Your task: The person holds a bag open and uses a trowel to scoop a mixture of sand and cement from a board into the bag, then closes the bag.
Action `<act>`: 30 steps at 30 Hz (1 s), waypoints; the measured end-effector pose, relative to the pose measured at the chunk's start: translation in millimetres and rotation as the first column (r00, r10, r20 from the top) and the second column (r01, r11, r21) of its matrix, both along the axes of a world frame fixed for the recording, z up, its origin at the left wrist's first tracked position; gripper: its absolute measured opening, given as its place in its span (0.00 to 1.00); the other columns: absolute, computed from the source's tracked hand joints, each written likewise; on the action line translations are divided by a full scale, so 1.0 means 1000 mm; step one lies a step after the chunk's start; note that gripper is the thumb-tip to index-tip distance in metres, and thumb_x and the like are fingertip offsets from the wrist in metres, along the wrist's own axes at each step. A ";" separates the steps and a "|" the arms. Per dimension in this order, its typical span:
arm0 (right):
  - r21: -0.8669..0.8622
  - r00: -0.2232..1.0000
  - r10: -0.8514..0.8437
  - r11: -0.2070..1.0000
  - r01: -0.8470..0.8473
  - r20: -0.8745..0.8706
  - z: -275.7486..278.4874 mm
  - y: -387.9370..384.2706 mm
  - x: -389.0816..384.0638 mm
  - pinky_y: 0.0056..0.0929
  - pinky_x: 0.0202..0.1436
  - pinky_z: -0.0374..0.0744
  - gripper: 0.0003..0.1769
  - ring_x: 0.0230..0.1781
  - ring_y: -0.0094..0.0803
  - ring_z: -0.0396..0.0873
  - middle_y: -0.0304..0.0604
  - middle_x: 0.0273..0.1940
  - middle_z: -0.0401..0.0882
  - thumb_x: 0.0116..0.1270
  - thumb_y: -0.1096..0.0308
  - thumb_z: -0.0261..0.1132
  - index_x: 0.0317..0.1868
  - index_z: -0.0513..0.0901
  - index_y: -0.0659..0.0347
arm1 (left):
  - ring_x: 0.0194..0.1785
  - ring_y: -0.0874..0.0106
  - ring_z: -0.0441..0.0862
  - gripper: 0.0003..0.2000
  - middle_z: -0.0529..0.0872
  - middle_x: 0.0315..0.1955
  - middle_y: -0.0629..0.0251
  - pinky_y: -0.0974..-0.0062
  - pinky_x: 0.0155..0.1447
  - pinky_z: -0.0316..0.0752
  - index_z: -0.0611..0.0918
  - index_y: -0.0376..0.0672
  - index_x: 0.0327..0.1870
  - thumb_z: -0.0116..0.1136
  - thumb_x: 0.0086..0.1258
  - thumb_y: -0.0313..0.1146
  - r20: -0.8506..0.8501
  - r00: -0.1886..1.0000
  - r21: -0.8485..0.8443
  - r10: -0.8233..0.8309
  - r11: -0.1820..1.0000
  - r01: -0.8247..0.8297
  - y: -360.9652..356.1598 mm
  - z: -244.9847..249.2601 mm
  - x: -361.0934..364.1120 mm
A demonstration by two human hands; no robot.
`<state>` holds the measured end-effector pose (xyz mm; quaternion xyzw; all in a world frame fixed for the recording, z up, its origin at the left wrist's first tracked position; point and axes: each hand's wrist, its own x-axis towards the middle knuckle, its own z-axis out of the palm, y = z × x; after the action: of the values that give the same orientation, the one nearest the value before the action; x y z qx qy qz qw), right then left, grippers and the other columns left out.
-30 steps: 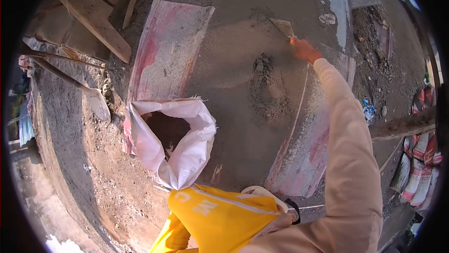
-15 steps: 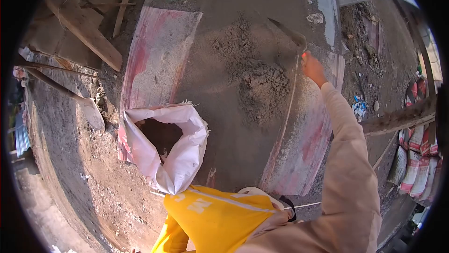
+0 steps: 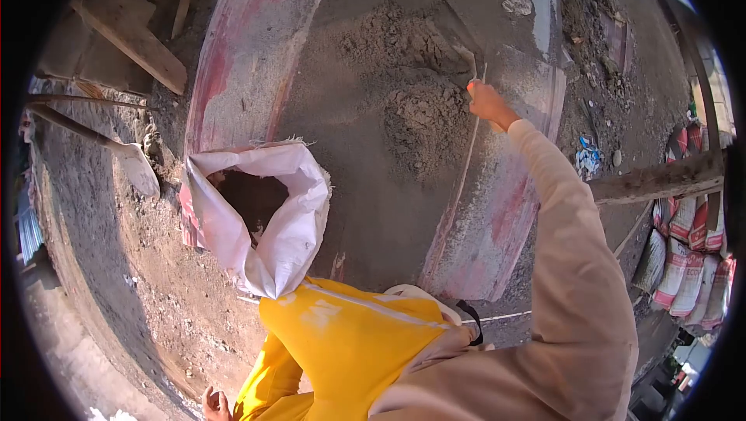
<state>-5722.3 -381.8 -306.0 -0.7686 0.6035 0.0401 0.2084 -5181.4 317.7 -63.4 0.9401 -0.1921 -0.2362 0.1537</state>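
Note:
My right hand (image 3: 489, 102) is closed around the handle of a trowel (image 3: 460, 41). The trowel's blade meets the upper right part of a heap of wet mortar (image 3: 431, 125), which lies on a smeared grey board or sheet. At the bottom left edge, my left hand (image 3: 215, 404) shows only in part, beside the yellow clothing; its visible fingers are loosely bent and apart, with nothing seen in them. A white sack (image 3: 305, 223) stands with its mouth open in front of my body, dark material inside it.
Red-streaked panels (image 3: 252, 55) flank the mortar on both sides. On the left a shovel (image 3: 138, 168) lies on the dirt, near wooden planks (image 3: 144, 44). To the right are a wooden beam (image 3: 660, 180), stacked printed sacks (image 3: 691, 273) and a crumpled blue wrapper (image 3: 587, 158).
My right hand and the trowel have moved left and toward me, bringing the blade into the mortar. The view has shifted slightly, and part of my left hand now shows.

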 end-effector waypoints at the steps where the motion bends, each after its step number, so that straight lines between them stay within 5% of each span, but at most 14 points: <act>1: -0.002 1.000 0.000 1.000 0.000 0.004 -0.002 0.010 0.004 0.46 0.43 0.76 0.24 0.41 0.55 0.78 0.63 0.38 0.78 0.50 0.71 0.62 0.48 0.69 0.70 | 0.28 0.81 0.71 0.15 0.79 0.28 0.67 0.84 0.32 0.67 0.74 0.36 0.52 0.56 0.64 0.26 0.022 1.000 -0.065 0.014 0.998 -0.013 -0.010 0.000 -0.005; 10: 0.093 0.999 0.038 0.995 -0.037 -0.005 0.010 0.131 0.017 0.49 0.40 0.76 0.23 0.39 0.57 0.77 0.60 0.34 0.78 0.49 0.73 0.62 0.46 0.65 0.65 | 0.35 0.78 0.75 0.17 0.81 0.34 0.64 0.83 0.39 0.70 0.73 0.36 0.54 0.55 0.63 0.23 0.030 0.994 -0.022 -0.102 0.994 0.103 -0.041 0.008 0.001; 12: 0.092 0.998 0.070 0.993 -0.069 -0.005 0.015 0.155 0.006 0.49 0.39 0.77 0.21 0.39 0.55 0.78 0.60 0.35 0.78 0.50 0.73 0.61 0.44 0.65 0.64 | 0.38 0.77 0.76 0.17 0.80 0.37 0.62 0.82 0.41 0.71 0.73 0.37 0.55 0.55 0.64 0.24 -0.010 1.000 -0.158 0.021 0.987 -0.022 -0.041 0.004 -0.002; 14: 0.019 0.977 -0.146 0.989 0.145 0.156 0.019 0.180 -0.011 0.46 0.38 0.77 0.18 0.35 0.51 0.79 0.56 0.32 0.78 0.50 0.75 0.60 0.42 0.66 0.64 | 0.43 0.73 0.76 0.16 0.79 0.44 0.59 0.78 0.45 0.72 0.73 0.35 0.55 0.53 0.67 0.27 0.221 0.973 0.040 -0.067 0.997 0.060 -0.079 0.024 -0.033; 15: 0.021 0.979 -0.142 0.990 0.140 0.150 0.015 0.188 -0.022 0.46 0.38 0.77 0.18 0.35 0.51 0.79 0.56 0.32 0.78 0.50 0.75 0.60 0.42 0.66 0.64 | 0.46 0.72 0.75 0.15 0.78 0.47 0.58 0.77 0.47 0.72 0.73 0.35 0.55 0.52 0.67 0.27 0.205 0.977 -0.062 -0.050 0.996 0.064 -0.099 0.026 -0.042; 17: 0.292 0.786 -0.472 0.878 0.380 0.399 0.003 0.200 -0.034 0.42 0.29 0.77 0.12 0.26 0.40 0.79 0.48 0.26 0.76 0.53 0.76 0.58 0.39 0.67 0.63 | 0.53 0.66 0.72 0.17 0.74 0.54 0.56 0.72 0.51 0.71 0.73 0.37 0.55 0.54 0.65 0.26 0.203 0.974 -0.282 -0.098 0.947 0.154 -0.149 0.019 -0.062; 18: 0.290 0.791 -0.462 0.883 0.368 0.402 -0.001 0.208 -0.031 0.42 0.29 0.77 0.12 0.26 0.40 0.79 0.48 0.26 0.76 0.53 0.76 0.58 0.39 0.67 0.63 | 0.58 0.61 0.70 0.19 0.70 0.57 0.55 0.67 0.54 0.70 0.73 0.39 0.56 0.56 0.62 0.25 0.230 0.961 -0.397 -0.157 0.886 0.240 -0.186 0.011 -0.079; 20: 0.688 0.589 -0.742 0.610 0.394 0.320 -0.005 0.220 -0.012 0.34 0.19 0.74 0.07 0.20 0.30 0.74 0.41 0.24 0.72 0.56 0.77 0.56 0.36 0.68 0.62 | 0.61 0.55 0.67 0.13 0.68 0.59 0.50 0.62 0.61 0.65 0.78 0.39 0.48 0.57 0.63 0.27 0.463 0.802 -0.315 -0.378 0.775 0.547 -0.273 0.002 -0.123; 21: 0.689 0.596 -0.736 0.614 0.385 0.322 -0.009 0.222 0.004 0.34 0.19 0.74 0.07 0.20 0.30 0.74 0.41 0.24 0.72 0.56 0.77 0.56 0.36 0.68 0.62 | 0.63 0.53 0.65 0.11 0.66 0.61 0.49 0.58 0.62 0.62 0.81 0.42 0.45 0.59 0.60 0.27 0.459 0.807 -0.326 -0.371 0.775 0.542 -0.309 -0.006 -0.140; 23: 0.768 0.326 -0.849 0.520 0.374 0.416 -0.016 0.227 0.041 0.28 0.14 0.71 0.04 0.16 0.26 0.71 0.39 0.22 0.70 0.58 0.77 0.55 0.34 0.69 0.62 | 0.66 0.52 0.58 0.12 0.61 0.64 0.50 0.56 0.66 0.55 0.83 0.46 0.43 0.62 0.56 0.29 0.604 0.681 -0.292 -0.414 0.680 0.672 -0.362 -0.032 -0.151; 25: 0.774 0.278 -0.855 0.516 0.367 0.438 -0.035 0.226 0.065 0.28 0.14 0.71 0.03 0.15 0.26 0.70 0.39 0.22 0.69 0.58 0.76 0.55 0.32 0.69 0.61 | 0.69 0.50 0.52 0.19 0.57 0.65 0.49 0.51 0.67 0.51 0.82 0.48 0.46 0.67 0.49 0.36 0.698 0.555 -0.127 -0.453 0.684 0.719 -0.392 -0.055 -0.154; 30: 0.790 0.230 -0.832 0.553 0.263 0.506 -0.053 0.199 0.107 0.27 0.16 0.71 0.04 0.15 0.25 0.69 0.37 0.21 0.68 0.56 0.76 0.56 0.30 0.68 0.60 | 0.70 0.46 0.45 0.39 0.49 0.68 0.50 0.47 0.68 0.49 0.71 0.53 0.60 0.71 0.38 0.35 0.664 0.506 0.209 -0.550 0.787 0.581 -0.398 -0.091 -0.128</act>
<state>-5615.1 -182.8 -358.9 -0.2943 0.6141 -0.2553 0.6864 -5309.2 -80.0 -154.8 0.8384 -0.5355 0.1015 0.0037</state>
